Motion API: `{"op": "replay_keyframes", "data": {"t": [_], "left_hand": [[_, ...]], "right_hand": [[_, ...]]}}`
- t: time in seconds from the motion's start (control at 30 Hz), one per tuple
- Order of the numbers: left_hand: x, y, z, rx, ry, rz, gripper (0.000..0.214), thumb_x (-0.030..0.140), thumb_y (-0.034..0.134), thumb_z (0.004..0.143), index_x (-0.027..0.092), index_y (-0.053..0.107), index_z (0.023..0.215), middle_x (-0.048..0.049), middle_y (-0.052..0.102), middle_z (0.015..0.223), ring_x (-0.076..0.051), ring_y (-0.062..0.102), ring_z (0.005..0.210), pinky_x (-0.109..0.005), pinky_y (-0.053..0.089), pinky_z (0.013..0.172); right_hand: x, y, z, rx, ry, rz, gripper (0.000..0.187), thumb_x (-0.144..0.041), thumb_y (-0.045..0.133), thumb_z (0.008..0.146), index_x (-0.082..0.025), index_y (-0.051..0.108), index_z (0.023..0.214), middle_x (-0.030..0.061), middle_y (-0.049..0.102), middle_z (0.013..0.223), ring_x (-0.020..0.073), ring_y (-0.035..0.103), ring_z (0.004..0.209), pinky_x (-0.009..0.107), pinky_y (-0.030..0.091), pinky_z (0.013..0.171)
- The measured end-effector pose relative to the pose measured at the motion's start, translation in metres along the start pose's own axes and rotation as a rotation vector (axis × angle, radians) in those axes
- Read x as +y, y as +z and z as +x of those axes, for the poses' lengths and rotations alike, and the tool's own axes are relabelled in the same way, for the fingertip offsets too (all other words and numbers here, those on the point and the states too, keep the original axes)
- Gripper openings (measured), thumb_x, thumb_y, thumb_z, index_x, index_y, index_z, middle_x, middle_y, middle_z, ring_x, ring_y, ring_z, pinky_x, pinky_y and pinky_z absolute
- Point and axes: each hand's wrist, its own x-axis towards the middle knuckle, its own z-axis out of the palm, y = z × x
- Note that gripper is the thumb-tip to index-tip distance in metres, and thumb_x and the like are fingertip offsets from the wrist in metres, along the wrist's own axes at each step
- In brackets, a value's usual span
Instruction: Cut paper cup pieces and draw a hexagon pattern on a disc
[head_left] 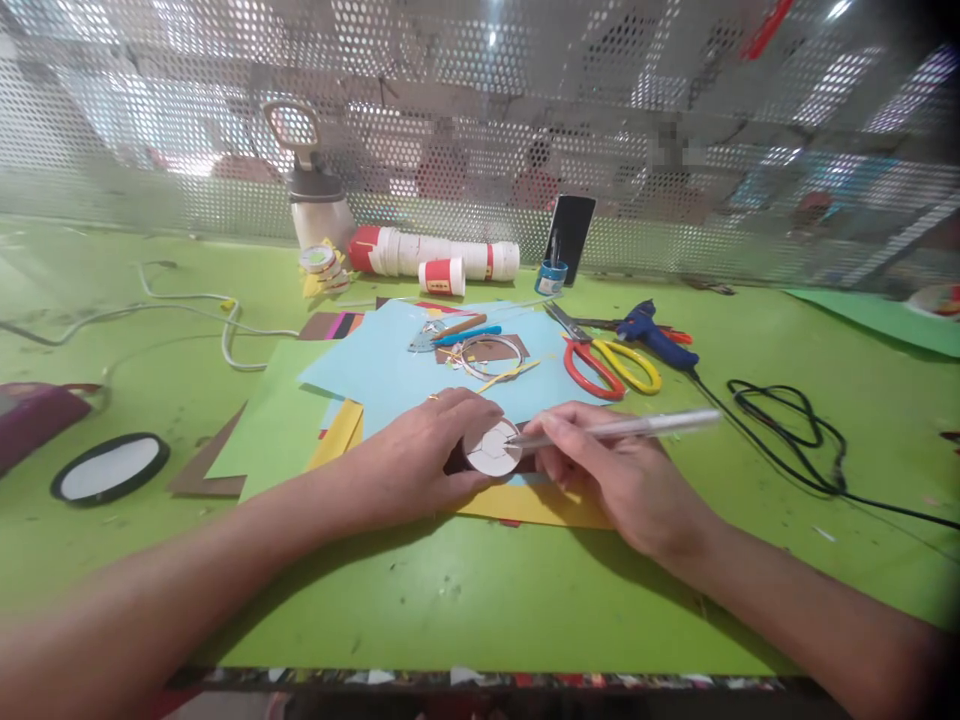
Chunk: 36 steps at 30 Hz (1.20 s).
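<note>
My left hand [442, 445] is closed round the side of a small white paper cup [487, 452], whose round end faces up with dark lines drawn on it. In my right hand [592, 460] is a slim silver-grey pen [637, 425], its tip on or just above that round face. Both hands rest low over stacked coloured paper, with light blue sheets [390, 350] and yellow paper [555, 507] beneath. Beyond them lie a blue pen [476, 335], a ring of thin wire or tape [514, 372] and a clear protractor [426, 337].
Scissors with red and yellow handles [596, 370] lie right of the paper, beside a blue glue gun [652, 335] with a black cord [787, 470]. At the back are stacked paper cups [442, 252], a phone [571, 235] and a white bottle [319, 215]. A black-rimmed oval [112, 468] lies left.
</note>
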Motion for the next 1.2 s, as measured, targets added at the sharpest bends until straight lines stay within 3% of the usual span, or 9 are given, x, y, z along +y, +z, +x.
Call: {"op": "replay_keyframes", "data": {"t": [0.2,0.4,0.6,1.2], "left_hand": [[-0.003,0.003,0.001,0.030,0.000,-0.027,0.032,0.026,0.062,0.083,0.016,0.059,0.113,-0.0096,0.060,0.108,-0.022,0.058,0.098,-0.034,0.049,0.081],[-0.004,0.005,0.001,0.056,-0.025,-0.035,0.034,0.024,0.064,0.080,0.015,0.059,0.112,-0.0091,0.058,0.105,-0.020,0.059,0.091,-0.032,0.050,0.077],[-0.004,0.005,0.001,0.076,-0.017,-0.030,0.033,0.023,0.066,0.079,0.015,0.059,0.110,-0.0076,0.056,0.103,-0.018,0.058,0.087,-0.031,0.049,0.074],[-0.004,0.007,-0.001,0.070,-0.013,-0.037,0.033,0.025,0.064,0.082,0.018,0.055,0.113,-0.0051,0.054,0.105,-0.017,0.056,0.086,-0.030,0.047,0.073]], "right_hand": [[0.001,0.000,0.001,0.008,0.054,0.052,0.026,-0.041,0.055,0.093,-0.019,0.063,0.082,-0.0066,0.044,0.053,0.0106,0.037,0.055,0.027,0.032,0.059],[-0.005,0.001,-0.001,0.015,0.046,0.004,0.016,-0.035,0.058,0.092,-0.019,0.058,0.088,-0.0066,0.051,0.055,0.0090,0.043,0.054,0.024,0.034,0.054],[-0.011,0.003,0.000,-0.010,0.056,-0.068,0.016,-0.030,0.060,0.089,-0.018,0.056,0.080,-0.0033,0.058,0.061,0.0091,0.051,0.056,0.023,0.042,0.056],[-0.011,0.005,0.000,0.005,0.054,-0.136,0.019,-0.028,0.055,0.092,-0.019,0.054,0.075,-0.0044,0.058,0.058,0.0075,0.050,0.054,0.021,0.043,0.055]]}}
